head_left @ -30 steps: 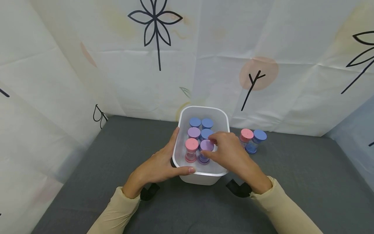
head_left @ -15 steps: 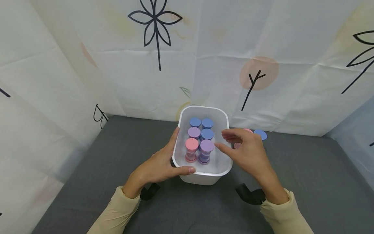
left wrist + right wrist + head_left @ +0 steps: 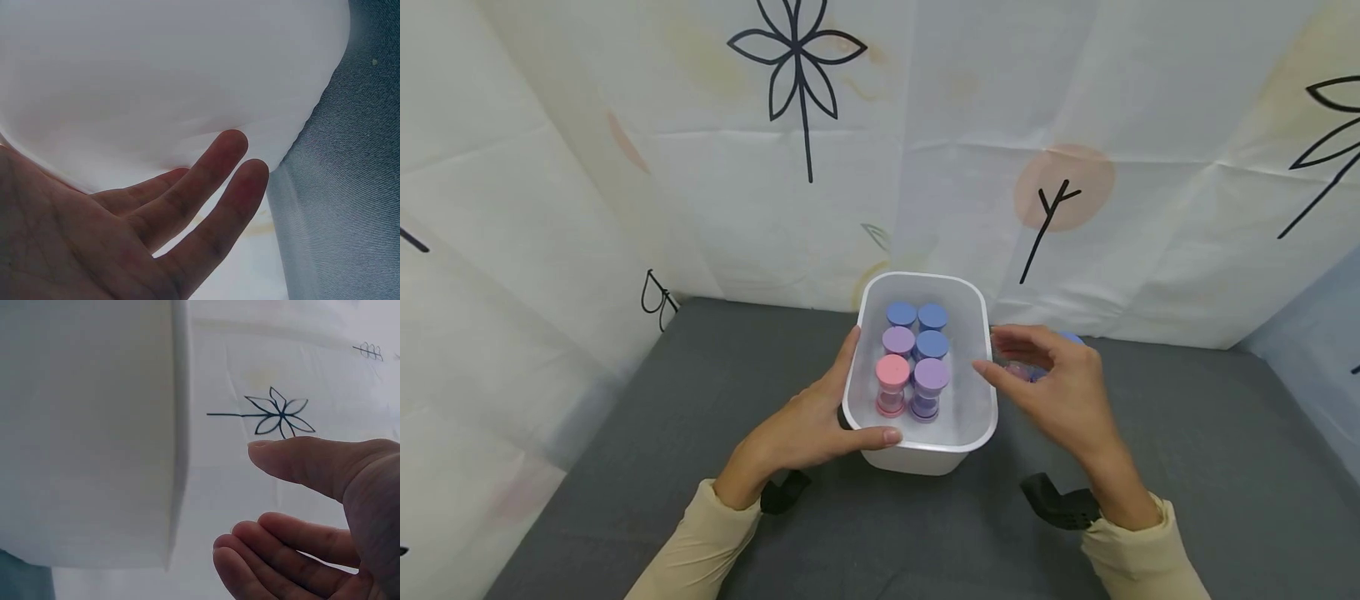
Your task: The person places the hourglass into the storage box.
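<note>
A white plastic bin (image 3: 880, 287) holds several small sand timers standing upright in two columns. Among them are a pink sand timer (image 3: 892, 383), a purple sand timer (image 3: 931, 387) and a blue-capped sand timer (image 3: 932, 342). My left hand (image 3: 808, 421) steadies the bin at its near-left corner, thumb along the front rim; in the left wrist view, its nearly straight fingers (image 3: 231, 150) lie against the outer wall. Just right of the bin, my right hand (image 3: 1052, 387) hovers with thumb and fingers apart and nothing between them, partly hiding a pink-based sand timer (image 3: 1018, 372) and a blue sand timer (image 3: 1071, 337).
The bin stands on a dark grey tabletop (image 3: 760, 367), near its back edge. Behind rises a white cloth backdrop (image 3: 955, 208) printed with flowers. Black wrist straps (image 3: 1060, 504) sit beside the cream sleeves.
My right hand has let go of the purple sand timer in the bin and moved right, past the rim, over the timers outside. The left hand and bin have stayed put.
</note>
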Demonstrator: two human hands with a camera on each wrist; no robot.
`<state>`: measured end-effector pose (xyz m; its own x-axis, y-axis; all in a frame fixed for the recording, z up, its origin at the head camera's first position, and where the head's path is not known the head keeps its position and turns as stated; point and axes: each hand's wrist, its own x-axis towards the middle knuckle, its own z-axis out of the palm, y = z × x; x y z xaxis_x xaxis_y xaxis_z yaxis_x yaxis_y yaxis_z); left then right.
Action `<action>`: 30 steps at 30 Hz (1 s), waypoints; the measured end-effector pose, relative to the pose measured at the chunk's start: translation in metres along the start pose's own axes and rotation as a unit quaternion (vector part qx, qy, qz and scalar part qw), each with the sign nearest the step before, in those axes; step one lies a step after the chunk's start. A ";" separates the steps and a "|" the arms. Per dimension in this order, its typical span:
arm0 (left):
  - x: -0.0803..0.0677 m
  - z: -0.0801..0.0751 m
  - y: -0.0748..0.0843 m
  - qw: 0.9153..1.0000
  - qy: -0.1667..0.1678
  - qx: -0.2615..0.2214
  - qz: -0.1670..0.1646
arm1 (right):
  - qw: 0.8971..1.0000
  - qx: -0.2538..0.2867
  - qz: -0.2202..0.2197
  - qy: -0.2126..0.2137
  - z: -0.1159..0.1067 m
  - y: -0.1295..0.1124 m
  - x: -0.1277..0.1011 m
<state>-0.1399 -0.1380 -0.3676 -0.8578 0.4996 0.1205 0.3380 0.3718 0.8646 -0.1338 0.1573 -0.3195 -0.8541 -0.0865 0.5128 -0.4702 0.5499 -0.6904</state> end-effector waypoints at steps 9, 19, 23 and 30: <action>-0.003 0.000 0.000 1.000 0.005 0.024 -0.018 | 0.998 0.030 0.035 0.037 -0.019 0.015 0.003; -0.003 0.000 0.001 0.999 0.007 0.033 -0.011 | 0.994 0.002 0.094 0.062 -0.041 0.042 0.007; -0.003 0.000 0.001 0.999 0.009 0.036 -0.015 | 0.986 -0.066 0.131 0.077 -0.045 0.060 0.008; -0.004 0.000 0.001 0.999 0.009 0.036 -0.015 | 0.978 -0.099 0.185 0.017 -0.054 0.092 0.007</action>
<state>-0.1365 -0.1393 -0.3673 -0.8745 0.4734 0.1054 0.3388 0.4409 0.8311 -0.1709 0.2519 -0.3524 -0.9482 0.1734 0.2660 -0.0760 0.6896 -0.7202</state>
